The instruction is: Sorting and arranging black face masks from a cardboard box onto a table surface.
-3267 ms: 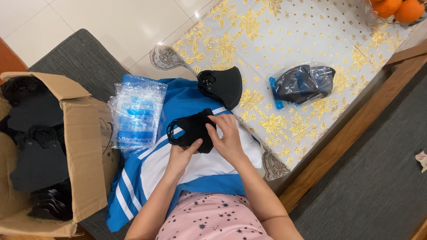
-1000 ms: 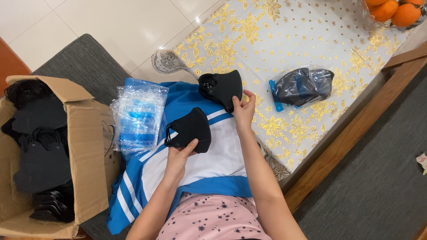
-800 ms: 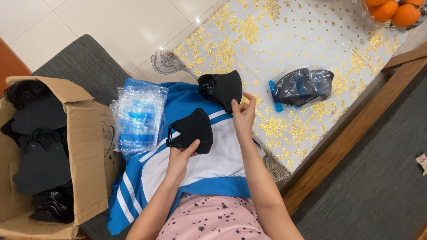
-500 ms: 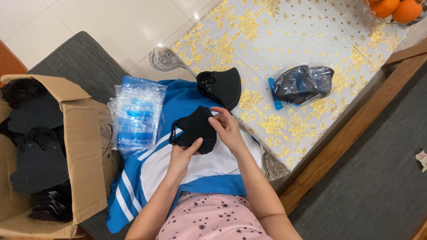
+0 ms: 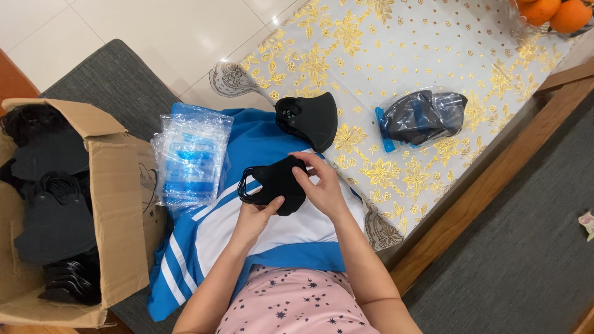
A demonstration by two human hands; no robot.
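White tiled floor, grey rug

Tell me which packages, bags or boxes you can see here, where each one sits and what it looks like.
Cardboard box: far left, brown, flaps open, black masks inside.
Stack of clear bags: right of the box, on the blue and white cloth, flat, transparent with blue print.
Filled bag: on the gold-flowered tablecloth, clear plastic with a blue strip along one edge, dark masks inside.
No signs or screens in view.

A brown box full of black masks sits at the left. Clear bags lie beside it. Oranges sit on the gold-flowered cloth.
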